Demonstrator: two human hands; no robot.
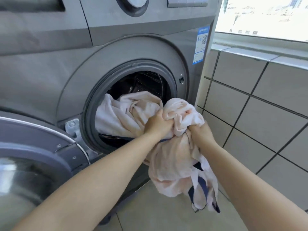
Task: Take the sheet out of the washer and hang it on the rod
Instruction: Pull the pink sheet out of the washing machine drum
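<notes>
Both the left hand point(157, 124) and right hand point(200, 132) are gripping the sheet point(170, 162), which is hanging halfway out of the washer point(130, 52); hanging is remaining, no rod showing.

One label point(201, 45) stands on the washer point(50, 64), stuck on the front panel at its upper right, just beside the door opening. It has a blue band across the top with white characters, too blurred to read. Below that, on the white part, a QR code point(204, 39) sits at the right, with small lines of print to its left and under it, none of them legible. A blue strip closes the bottom edge. No brand name, number or other sign can be read anywhere else.
</notes>
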